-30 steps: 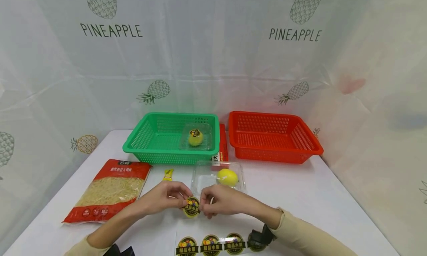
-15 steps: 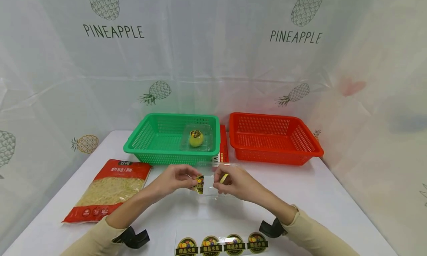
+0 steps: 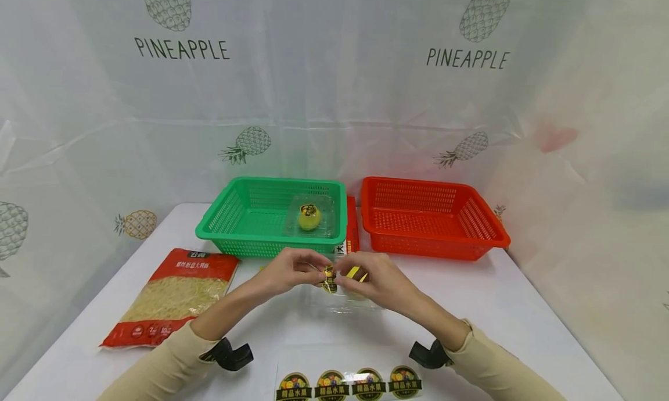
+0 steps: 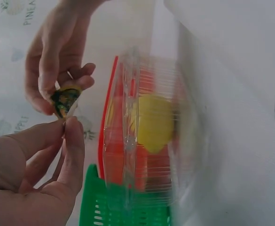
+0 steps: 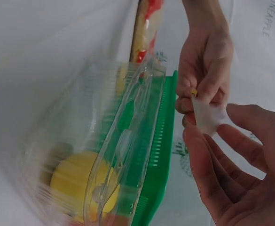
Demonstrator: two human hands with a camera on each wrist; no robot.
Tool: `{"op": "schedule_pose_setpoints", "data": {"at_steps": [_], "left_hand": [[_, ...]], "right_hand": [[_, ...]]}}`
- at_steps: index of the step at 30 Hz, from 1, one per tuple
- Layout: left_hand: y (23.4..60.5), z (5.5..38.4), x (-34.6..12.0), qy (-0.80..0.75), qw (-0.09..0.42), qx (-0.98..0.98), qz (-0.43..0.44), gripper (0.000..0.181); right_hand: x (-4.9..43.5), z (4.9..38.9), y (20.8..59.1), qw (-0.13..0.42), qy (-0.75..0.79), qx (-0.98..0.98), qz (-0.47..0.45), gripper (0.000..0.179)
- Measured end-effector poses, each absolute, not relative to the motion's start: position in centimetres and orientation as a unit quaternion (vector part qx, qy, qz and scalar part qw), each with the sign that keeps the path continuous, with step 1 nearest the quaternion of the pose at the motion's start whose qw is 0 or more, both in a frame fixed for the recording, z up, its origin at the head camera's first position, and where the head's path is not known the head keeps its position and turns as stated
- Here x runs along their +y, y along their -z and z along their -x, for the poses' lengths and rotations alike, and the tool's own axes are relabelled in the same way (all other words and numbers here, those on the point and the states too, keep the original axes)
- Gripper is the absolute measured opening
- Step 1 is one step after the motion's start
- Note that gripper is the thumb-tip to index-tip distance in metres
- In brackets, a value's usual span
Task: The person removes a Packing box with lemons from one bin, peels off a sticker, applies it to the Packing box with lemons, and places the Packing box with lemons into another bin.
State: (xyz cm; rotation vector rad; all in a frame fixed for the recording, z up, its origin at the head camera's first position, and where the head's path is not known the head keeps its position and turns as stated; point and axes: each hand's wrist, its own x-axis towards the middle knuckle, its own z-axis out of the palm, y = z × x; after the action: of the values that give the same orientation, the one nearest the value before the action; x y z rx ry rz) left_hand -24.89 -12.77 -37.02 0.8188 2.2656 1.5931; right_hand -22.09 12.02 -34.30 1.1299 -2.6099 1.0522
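Note:
Between the two hands is a round black-and-gold fruit sticker (image 3: pixel 329 279), raised over a clear plastic clamshell box (image 3: pixel 337 306). My left hand (image 3: pixel 292 268) pinches its left side between thumb and fingertips. At the other edge, the fingertips of my right hand (image 3: pixel 381 279) pinch it too. The sticker's white back (image 5: pixel 207 117) shows in the right wrist view, and it looks bent in the left wrist view. Inside the box lies a yellow lemon (image 4: pixel 155 123), partly hidden by my right hand in the head view.
Behind stand a green basket (image 3: pixel 209 235), holding a boxed yellow fruit (image 3: pixel 309 219) with a sticker, and a red basket (image 3: pixel 428 247). A red box (image 3: pixel 352 226) lies between them. Left is a pasta bag (image 3: pixel 172 293). A strip of stickers (image 3: pixel 331 385) lies in front.
Both hands have lifted from the table and moved forward to the box, bringing the sticker along. The right hand parted from the sticker half a second ago and is at its edge again.

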Motion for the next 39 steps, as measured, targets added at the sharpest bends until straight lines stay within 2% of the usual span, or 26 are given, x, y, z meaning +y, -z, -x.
{"op": "schedule_pose_setpoints", "data": {"at_steps": [5, 14, 24, 39], "left_hand": [[36.9, 25.2, -12.4, -0.542, 0.124, 0.779, -0.291, 0.033], [36.9, 25.7, -11.7, -0.545, 0.119, 0.779, -0.287, 0.035], [37.7, 26.9, -10.9, -0.539, 0.108, 0.781, -0.295, 0.032], [37.7, 27.9, -10.0, -0.518, 0.106, 0.793, -0.302, 0.025]], "right_hand": [[12.4, 22.6, 34.5, 0.064, -0.343, -0.867, -0.356, 0.006], [13.3, 24.1, 35.4, 0.026, -0.366, -0.864, -0.344, 0.004], [14.4, 25.8, 36.2, -0.037, -0.437, -0.846, -0.304, 0.010], [15.0, 26.3, 36.7, -0.034, -0.430, -0.861, -0.269, 0.015]]}}
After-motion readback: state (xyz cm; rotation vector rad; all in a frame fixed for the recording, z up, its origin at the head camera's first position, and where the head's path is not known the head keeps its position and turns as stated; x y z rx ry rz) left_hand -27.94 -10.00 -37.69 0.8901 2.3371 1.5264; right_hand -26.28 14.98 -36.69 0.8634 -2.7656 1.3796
